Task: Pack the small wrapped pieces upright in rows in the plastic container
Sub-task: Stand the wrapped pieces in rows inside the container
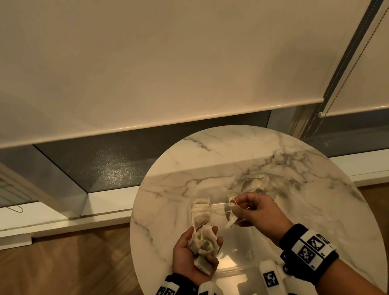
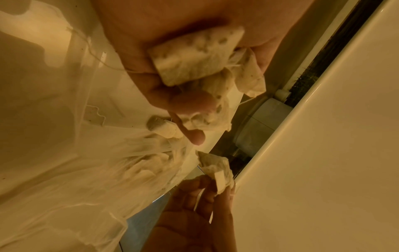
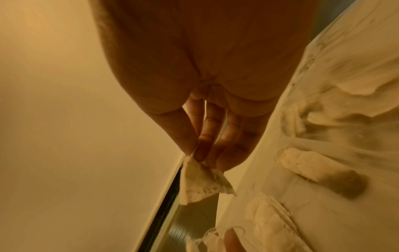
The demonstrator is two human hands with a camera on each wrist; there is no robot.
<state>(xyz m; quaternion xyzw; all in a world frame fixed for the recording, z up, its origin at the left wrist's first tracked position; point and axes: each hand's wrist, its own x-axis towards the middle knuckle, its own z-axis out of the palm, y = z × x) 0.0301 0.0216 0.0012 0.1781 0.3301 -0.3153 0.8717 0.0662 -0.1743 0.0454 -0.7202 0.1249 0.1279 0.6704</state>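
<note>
Both hands were busy: my left hand (image 1: 195,252) clutched a bunch of wrapped pieces (image 1: 203,243), my right hand (image 1: 257,209) pinched one piece (image 1: 231,211) above the container (image 1: 219,205).

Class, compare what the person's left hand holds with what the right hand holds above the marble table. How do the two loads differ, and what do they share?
The left hand grips a crumpled bunch of several pale paper-wrapped pieces, curled in the palm; the right hand pinches a single pale wrapped piece between thumb and fingertips. The bunch is bulky and jumbled; the single piece hangs free from one corner. Both are the same speckled, beige sachets with thin strings, held over the clear plastic container.
</note>
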